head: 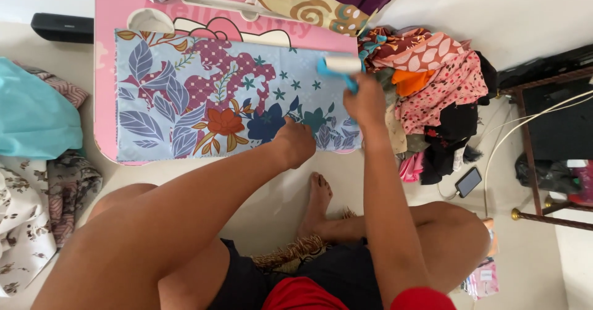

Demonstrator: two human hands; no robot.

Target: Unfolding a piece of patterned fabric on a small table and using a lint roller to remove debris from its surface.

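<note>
My right hand (365,102) grips a blue-handled white lint roller (341,68); my left hand (295,142), fingers curled, presses the floral blue cloth (204,94) beneath it onto the pink counter (105,69).

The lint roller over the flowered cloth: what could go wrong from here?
1. The left hand pins only the near edge of the flowered cloth, so the lint roller in the right hand may bunch it.
2. The roller works at the cloth's right end, beside the clothes pile, and might snag it.

clothes heap (432,94), phone (468,181), teal cloth (34,115)
</note>
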